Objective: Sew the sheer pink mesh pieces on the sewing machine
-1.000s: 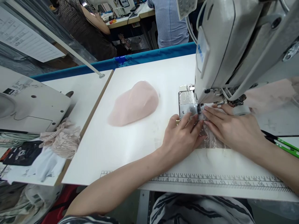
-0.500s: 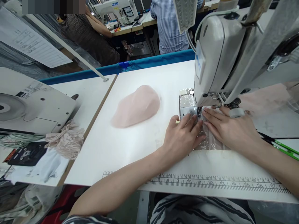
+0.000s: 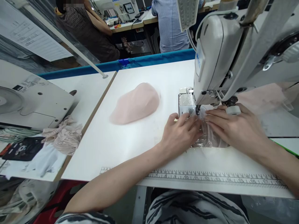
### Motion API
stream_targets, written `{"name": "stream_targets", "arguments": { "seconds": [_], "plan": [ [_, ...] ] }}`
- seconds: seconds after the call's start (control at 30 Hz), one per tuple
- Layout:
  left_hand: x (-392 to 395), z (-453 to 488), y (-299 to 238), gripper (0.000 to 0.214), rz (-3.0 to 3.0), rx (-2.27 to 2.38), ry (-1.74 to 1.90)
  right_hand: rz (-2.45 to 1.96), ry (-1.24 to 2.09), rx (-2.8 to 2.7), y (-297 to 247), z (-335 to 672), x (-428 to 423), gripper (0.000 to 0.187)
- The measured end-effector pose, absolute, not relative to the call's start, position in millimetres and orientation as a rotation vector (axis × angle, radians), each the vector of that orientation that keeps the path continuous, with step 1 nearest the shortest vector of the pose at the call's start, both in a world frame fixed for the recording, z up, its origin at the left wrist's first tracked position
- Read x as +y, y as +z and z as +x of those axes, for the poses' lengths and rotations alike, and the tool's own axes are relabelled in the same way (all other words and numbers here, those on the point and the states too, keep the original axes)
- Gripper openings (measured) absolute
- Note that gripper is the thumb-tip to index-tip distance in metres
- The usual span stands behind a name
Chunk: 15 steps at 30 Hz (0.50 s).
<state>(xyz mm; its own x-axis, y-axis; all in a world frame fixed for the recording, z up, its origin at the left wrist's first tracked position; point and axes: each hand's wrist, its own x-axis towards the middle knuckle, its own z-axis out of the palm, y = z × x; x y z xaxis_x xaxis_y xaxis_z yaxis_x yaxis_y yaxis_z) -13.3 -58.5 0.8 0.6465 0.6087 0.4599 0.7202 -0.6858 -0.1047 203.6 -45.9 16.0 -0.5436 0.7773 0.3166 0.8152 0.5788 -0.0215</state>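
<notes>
A thin sheer pink cloth [image 3: 211, 139] lies under the needle area [image 3: 198, 109] of a white sewing machine [image 3: 209, 59]. My left hand [image 3: 183, 129] is just left of the needle, its fingers bent and its thumb drawn in against them at the cloth's edge. The cloth between those fingertips is mostly hidden. On the right of the needle, my right hand [image 3: 230, 124] rests with fingers stretched flat over the cloth. A metal plate [image 3: 185, 101] shows beyond my left fingertips. Another pale pink fabric piece [image 3: 137, 104] lies flat on the table to the left.
A printed ruler [image 3: 210, 179] runs along the table's front edge. Something green [image 3: 285, 147] lies partly behind my right forearm. More pink fabric [image 3: 261, 98] is right of the needle. Left stand another machine [image 3: 35, 96] and a yarn bundle [image 3: 66, 140]. Two people are beyond the blue cloth edge [image 3: 158, 58].
My left thumb has drawn in toward its fingers at the cloth. My right hand has shifted slightly right, away from the needle. The view has tilted a little; the loose fabric piece stays put.
</notes>
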Motion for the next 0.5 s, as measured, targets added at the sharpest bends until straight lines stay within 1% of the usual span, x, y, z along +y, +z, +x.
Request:
{"name": "stream_targets", "arguments": {
  "seconds": [0.1,0.17,0.23,0.27,0.37,0.5],
  "plan": [
    [-57.2,-17.0,10.9,0.03,-2.771,-1.09,-0.61,-1.204,0.158,-2.598,26.4,207.7,-58.2,0.023],
    [-53.8,-21.6,20.4,0.04,-2.963,-1.129,-0.528,-1.144,0.397,-2.676,28.8,209.9,-64.6,0.016],
    [-49.4,-26.5,28.5,0.046,-3.119,-1.089,-0.378,-1.126,0.534,-2.71,28.8,212.1,-67.5,0.016],
    [-47.4,-28.3,31.0,0.044,-3.155,-1.042,-0.322,-1.143,0.58,-2.694,28.7,213.1,-67.6,0.019],
    [-43.9,-29.8,31.4,0.021,-3.147,-0.948,-0.328,-1.272,0.706,-2.56,30.7,215.6,-64.6,0.025],
    [-45.0,-24.4,28.0,0.023,-3.145,-1.078,-0.506,-1.348,0.795,-2.406,36.1,214.9,-60.1,0.028]
  ]
}}
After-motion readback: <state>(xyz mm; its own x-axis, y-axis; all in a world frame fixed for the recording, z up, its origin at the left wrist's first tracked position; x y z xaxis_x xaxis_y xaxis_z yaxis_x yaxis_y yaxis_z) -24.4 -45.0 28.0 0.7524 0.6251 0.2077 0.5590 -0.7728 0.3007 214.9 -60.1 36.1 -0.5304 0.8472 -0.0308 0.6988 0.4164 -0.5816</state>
